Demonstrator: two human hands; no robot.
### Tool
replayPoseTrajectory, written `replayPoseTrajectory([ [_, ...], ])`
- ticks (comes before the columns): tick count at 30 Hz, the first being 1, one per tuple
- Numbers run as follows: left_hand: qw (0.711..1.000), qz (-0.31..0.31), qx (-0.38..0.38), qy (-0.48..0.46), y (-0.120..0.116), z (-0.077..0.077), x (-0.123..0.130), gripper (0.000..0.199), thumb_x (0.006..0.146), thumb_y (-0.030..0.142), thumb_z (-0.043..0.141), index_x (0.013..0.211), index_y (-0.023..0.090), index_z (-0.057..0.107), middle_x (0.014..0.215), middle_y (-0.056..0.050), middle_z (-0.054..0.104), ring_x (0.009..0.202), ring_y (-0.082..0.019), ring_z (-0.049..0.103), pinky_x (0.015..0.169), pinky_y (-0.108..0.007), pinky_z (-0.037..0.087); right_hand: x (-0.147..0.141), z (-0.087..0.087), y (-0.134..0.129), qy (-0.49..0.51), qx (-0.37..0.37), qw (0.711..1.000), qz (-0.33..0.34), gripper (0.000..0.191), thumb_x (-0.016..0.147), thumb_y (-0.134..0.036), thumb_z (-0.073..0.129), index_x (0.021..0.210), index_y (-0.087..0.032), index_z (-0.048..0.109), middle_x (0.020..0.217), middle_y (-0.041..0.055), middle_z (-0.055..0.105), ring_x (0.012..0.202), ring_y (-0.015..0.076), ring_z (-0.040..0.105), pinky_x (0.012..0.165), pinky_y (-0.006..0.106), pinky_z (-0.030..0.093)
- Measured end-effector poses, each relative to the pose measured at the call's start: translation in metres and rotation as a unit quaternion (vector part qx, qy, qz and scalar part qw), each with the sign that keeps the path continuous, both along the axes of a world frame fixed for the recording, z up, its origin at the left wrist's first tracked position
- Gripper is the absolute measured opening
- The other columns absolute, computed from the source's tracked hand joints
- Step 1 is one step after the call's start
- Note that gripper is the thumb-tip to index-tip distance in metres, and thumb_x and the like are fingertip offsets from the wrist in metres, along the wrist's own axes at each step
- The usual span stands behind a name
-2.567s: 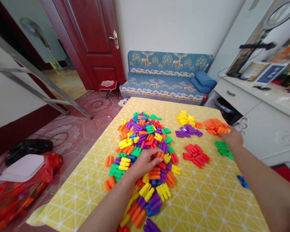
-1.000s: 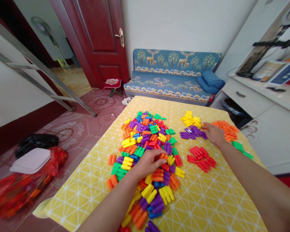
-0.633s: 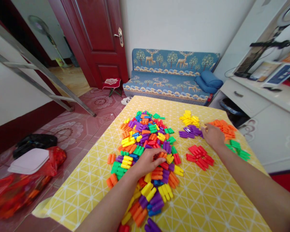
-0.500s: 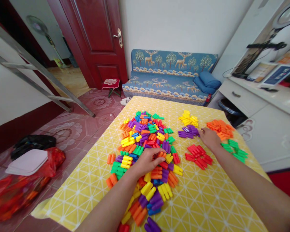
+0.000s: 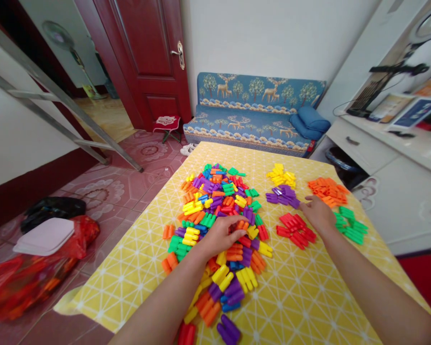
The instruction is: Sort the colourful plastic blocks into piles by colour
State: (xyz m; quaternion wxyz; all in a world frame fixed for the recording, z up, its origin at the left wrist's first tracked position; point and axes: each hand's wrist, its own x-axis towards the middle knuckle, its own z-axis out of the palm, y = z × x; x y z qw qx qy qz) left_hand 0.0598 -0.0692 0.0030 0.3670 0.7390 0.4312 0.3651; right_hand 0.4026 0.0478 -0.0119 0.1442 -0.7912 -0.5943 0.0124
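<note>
Fingertips (image 5: pixel 303 206) of the bare right hand (image 5: pixel 319 214) stand at the near right end of a cluster of purple, finger-shaped, apparently plastic pieces (image 5: pixel 283 194), having left the cluster of orange ribbed pieces (image 5: pixel 328 191); whether they pinch a purple piece cannot be told. This shift suggests that attention passes from one single-colour cluster to another. The bare left hand (image 5: pixel 221 235) remains curled over the heap of mixed multicoloured pieces (image 5: pixel 208 220), thumb and fingers around an orange triple-ridged piece (image 5: pixel 241 225); whether it is clasped is unclear. Heap and clusters lie on a yellow, white-lined cloth (image 5: pixel 294 287), purple between heap and orange.
</note>
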Motion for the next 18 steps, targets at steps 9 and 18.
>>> replayPoseTrajectory([
  [9,0.998,0.015,-0.003,-0.055,0.001,0.001,0.000,0.046,0.083,0.023,0.058,0.128,0.017,0.056,0.099,-0.007,0.063,0.081,-0.016,0.057,0.074,-0.027,0.048,-0.119,0.017,-0.097,0.306,0.172,0.892,0.284,0.030,0.085,-0.032,0.056,0.114,-0.024,0.059,0.105,0.0059,0.063,0.080,0.0176,0.063,0.074,0.034,0.055],
  [18,0.978,0.022,-0.091,-0.186,0.001,-0.004,0.004,0.051,0.083,0.035,0.062,0.128,0.013,0.053,0.091,-0.007,0.067,0.081,-0.016,0.063,0.076,-0.028,0.053,-0.180,0.001,-0.133,0.261,0.207,0.852,0.403,0.057,0.083,-0.010,0.053,0.132,-0.037,0.049,0.126,0.0059,0.049,0.112,0.0237,0.055,0.096,0.046,0.050],
])
